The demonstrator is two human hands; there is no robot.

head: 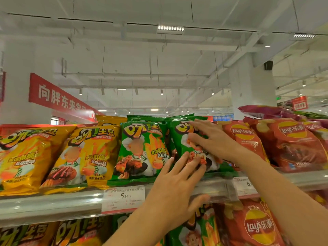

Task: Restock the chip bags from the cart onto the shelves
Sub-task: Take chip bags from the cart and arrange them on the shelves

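Both hands are pressing flat, fingers straight, nothing gripped | left hand [174, 181] is touching the green chip bag [184, 139] low | right hand [207, 137] is touching it high | bag is standing on the top shelf [53, 201] beside red bags [291, 141]

The red Lay's bags [291, 139] carry "Lay's乐事" in a yellow-and-red roundel. The price tag [124, 197] on the shelf rail, just left of the left hand's grip [174, 185], reads "5.90". The red banner [58, 96] reads "向胖东来学".
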